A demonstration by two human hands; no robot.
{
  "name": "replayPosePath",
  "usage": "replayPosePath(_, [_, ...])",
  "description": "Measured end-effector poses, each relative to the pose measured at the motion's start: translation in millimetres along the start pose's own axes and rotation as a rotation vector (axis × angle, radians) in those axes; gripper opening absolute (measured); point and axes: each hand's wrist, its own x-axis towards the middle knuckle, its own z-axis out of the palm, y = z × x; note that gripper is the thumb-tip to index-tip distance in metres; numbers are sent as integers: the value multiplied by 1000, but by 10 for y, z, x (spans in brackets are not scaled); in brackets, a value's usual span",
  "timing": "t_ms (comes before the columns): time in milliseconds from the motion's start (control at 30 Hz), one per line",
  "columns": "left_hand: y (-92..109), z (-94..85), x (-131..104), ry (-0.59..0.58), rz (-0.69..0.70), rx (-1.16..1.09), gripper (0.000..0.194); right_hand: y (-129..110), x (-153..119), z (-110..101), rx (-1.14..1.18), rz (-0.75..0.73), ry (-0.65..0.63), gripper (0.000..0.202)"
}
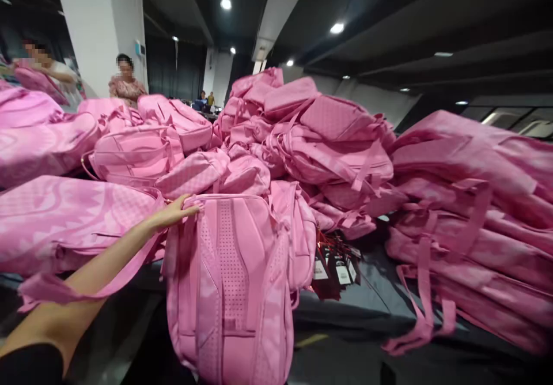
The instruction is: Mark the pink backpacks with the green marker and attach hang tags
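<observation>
My left hand [182, 211] grips a pink backpack [233, 281] at its top left corner, fingers closed over the edge. The backpack hangs upright at the table's front, its perforated back panel and shoulder straps facing me. Just behind it leans a smaller pink bag [298, 235]. To the left of my forearm lies another pink backpack [82, 218] with a pale pattern, its strap dangling across the arm. My right hand is out of the picture.
A heap of pink bags [337, 120] rises behind. On the right, pink backpacks [475, 246] lie stacked with straps hanging down. Black hang tags [334, 270] with red strings lie on the dark-covered table [371, 298]. Several people stand farther back, one person [126, 82] near a white pillar [101, 27].
</observation>
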Motion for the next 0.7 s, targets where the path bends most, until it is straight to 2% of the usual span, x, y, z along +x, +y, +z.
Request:
replayPosePath(67, [-13, 227, 99, -10, 28, 41, 71, -127, 67, -21, 69, 20, -87, 43])
replayPosePath(133, [-29, 401, 132, 1, 68, 93, 66, -250, 364, -35, 180, 51, -202, 57])
replayPosePath(200, [-62, 466, 141, 16, 101, 146, 62, -287, 747, -53, 295, 109, -306, 65])
replayPosePath(267, [-93, 430, 139, 13, 111, 193, 59, -182, 1014, -94, 363, 159, -283, 69])
replayPosePath(333, [-73, 369, 98, 31, 117, 256, 55, 37, 1047, -162, 364, 131, -124, 67])
replayPosePath(367, [-26, 364, 58, 76, 144, 298, 51, 155, 987, -202, 341, 91, -10, 64])
replayPosePath(400, [51, 392, 7, 136, 205, 341, 47, 259, 902, -239, 306, 49, 106, 59])
replayPosePath(467, [294, 570, -91, 213, 462, 413, 38, 385, 751, -283, 216, -70, 314, 48])
replayPosePath(500, [446, 718, -118, 177, 639, 438, 35, 406, 720, -282, 169, -131, 389, 47])
replayPosePath(567, [755, 1088, -94, -36, 943, 499, 30, 400, 767, -224, 60, -239, 488, 50])
replayPosePath(633, [996, 1464, 31, -207, 1050, 576, 24, 395, 894, -121, -60, -322, 569, 54])
replayPosePath(700, [1125, 1751, 189, -343, 1076, 638, 27, 427, 998, -21, -142, -348, 636, 56])
